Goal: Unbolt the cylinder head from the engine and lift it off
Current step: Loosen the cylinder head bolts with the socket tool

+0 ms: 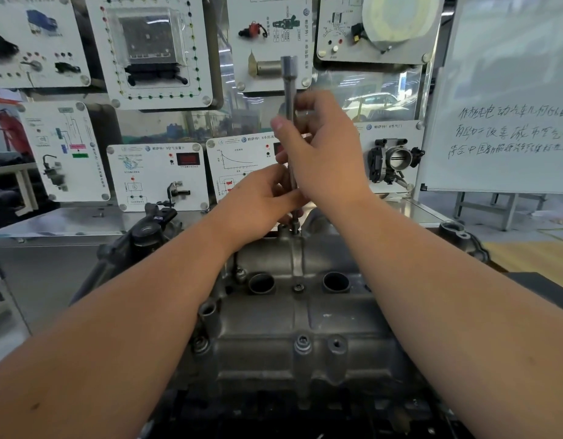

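With both hands' fingers clamped on the long upright steel socket wrench point(289, 122), right hand point(324, 153) above left hand point(261, 198), keep it plumb on the far-edge bolt of the grey cast-metal cylinder head point(305, 312), which lies near, centre.

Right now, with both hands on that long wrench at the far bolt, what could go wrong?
1. The T-handle socket wrench stands tall on the far bolt; if it tilts, it may slip off.
2. The left hand pinches the shaft right by the bolt, so a slip could catch its fingers.
3. The centre bolt and near bolt look still seated; the cylinder head can't lift yet.
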{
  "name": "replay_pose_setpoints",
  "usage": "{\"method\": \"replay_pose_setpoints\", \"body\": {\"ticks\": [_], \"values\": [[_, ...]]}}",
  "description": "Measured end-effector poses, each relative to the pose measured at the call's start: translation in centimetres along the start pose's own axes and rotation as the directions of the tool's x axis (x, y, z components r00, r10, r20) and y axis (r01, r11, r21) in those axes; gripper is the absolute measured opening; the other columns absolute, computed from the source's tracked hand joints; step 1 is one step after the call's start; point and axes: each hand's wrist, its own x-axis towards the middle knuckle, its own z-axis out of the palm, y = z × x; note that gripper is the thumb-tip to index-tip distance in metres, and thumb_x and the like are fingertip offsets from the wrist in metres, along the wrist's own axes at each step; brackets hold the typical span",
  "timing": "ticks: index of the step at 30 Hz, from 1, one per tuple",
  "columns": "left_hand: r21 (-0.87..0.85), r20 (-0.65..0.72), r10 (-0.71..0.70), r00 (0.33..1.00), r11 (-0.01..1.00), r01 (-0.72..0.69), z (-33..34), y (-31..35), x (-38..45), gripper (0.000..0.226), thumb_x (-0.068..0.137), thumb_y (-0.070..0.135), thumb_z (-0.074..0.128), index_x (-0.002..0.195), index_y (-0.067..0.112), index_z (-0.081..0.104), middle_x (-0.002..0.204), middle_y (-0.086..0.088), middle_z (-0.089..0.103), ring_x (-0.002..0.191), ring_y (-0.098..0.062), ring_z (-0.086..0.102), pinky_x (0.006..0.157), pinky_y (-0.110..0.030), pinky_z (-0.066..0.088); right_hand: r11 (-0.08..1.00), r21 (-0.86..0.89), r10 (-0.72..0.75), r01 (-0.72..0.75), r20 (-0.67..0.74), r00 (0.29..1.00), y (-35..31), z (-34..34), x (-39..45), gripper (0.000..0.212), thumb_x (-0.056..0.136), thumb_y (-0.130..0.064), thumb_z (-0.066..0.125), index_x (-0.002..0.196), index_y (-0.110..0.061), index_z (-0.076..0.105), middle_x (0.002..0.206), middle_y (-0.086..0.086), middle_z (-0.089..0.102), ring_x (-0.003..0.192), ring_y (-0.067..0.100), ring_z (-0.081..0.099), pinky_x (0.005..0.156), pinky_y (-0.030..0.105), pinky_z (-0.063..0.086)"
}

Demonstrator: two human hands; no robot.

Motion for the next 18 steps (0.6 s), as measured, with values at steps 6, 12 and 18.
{"method": "replay_pose_setpoints", "body": {"ticks": [6,12,18], "values": [[-0.056,0.032,-0.087,0.996,0.994,0.089,0.01,-0.12,-0.1,0.017,0.103,0.032,0.055,0.105,0.021,0.067,0.089,0.004,0.078,0.079,-0.017,0.076,0.064,-0.033,0.049,0.999,-0.016,0.034,-0.034,0.002,0.999,0.21,-0.17,0.35,0.017,0.104,-0.021,0.049,0.1,-0.011,0.063,0.083,-0.006,0.071,0.064,0.004,0.07,0.061,0.032,0.055],[-0.031,0.034,0.015,0.999,0.999,-0.014,-0.09,-0.23,-0.02,0.005,0.101,0.022,0.061,0.099,0.018,0.063,0.078,0.01,0.072,0.068,-0.001,0.07,0.053,-0.012,0.046,0.999,0.049,0.019,-0.019,0.005,1.0,0.18,-0.18,-0.13,0.022,0.099,-0.029,0.061,0.118,-0.026,0.05,0.082,-0.005,0.073,0.066,0.008,0.07,0.07,0.036,0.06],[0.025,0.01,-0.035,0.999,0.999,0.035,0.0,-0.36,0.15,0.014,0.101,0.035,0.058,0.104,0.022,0.064,0.083,0.005,0.075,0.073,-0.012,0.074,0.052,-0.016,0.045,0.999,-0.03,0.011,-0.012,-0.029,1.0,0.24,-0.14,0.2,0.015,0.101,-0.024,0.055,0.093,-0.014,0.064,0.077,-0.008,0.07,0.065,0.004,0.07,0.071,0.038,0.059]]}}
